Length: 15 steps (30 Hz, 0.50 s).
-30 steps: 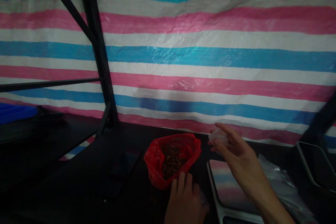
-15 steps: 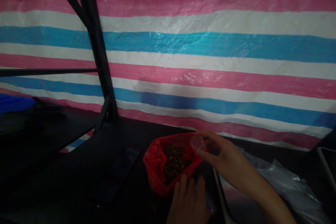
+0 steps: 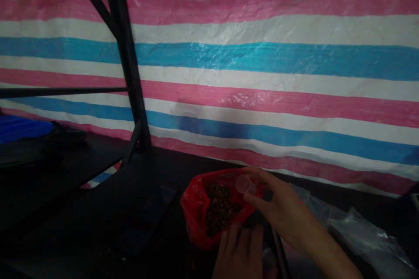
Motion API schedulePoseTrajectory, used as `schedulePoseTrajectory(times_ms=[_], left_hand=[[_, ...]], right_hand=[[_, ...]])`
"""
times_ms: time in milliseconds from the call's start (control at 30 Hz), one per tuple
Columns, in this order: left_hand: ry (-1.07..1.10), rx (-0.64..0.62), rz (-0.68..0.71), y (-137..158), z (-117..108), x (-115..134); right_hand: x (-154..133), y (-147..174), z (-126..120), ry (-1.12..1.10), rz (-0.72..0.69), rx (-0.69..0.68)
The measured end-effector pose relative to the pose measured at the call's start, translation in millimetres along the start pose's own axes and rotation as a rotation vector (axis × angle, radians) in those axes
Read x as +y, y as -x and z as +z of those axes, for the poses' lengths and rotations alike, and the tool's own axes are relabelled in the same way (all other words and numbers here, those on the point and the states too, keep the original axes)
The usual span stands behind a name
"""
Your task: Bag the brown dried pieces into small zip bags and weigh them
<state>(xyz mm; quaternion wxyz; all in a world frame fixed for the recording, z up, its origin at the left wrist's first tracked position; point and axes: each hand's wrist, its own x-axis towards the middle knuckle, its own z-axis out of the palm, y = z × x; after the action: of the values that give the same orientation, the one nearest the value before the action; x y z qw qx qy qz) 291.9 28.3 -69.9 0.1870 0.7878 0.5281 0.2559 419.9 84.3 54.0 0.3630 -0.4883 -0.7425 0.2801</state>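
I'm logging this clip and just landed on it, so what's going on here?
A person's right hand holds a small clear cup at the right side of the opening of a red plastic bag. Dark brown bits lie inside the bag. The left hand is at the bag's near rim; whether it grips the rim is unclear. Clear plastic lies to the right of the hands.

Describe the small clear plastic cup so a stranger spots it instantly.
Below the blue, pink and white striped plastic sheet, on the black table, find the open red plastic bag of dark brown bits. At the bag's right side, the right hand holds the small clear plastic cup. Its round shape sets it apart from the crumpled clear plastic farther right.
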Motion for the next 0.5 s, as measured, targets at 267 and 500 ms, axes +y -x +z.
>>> schedulePoseTrajectory(times_ms=[267, 500], left_hand=[[0.687, 0.25, -0.431, 41, -118, -32], [0.991, 0.33, -0.518, 37, -119, -33]], right_hand=[[5, -7, 34, 0.48, -0.082, -0.226], [-3, -2, 57, 0.494, 0.003, -0.324]])
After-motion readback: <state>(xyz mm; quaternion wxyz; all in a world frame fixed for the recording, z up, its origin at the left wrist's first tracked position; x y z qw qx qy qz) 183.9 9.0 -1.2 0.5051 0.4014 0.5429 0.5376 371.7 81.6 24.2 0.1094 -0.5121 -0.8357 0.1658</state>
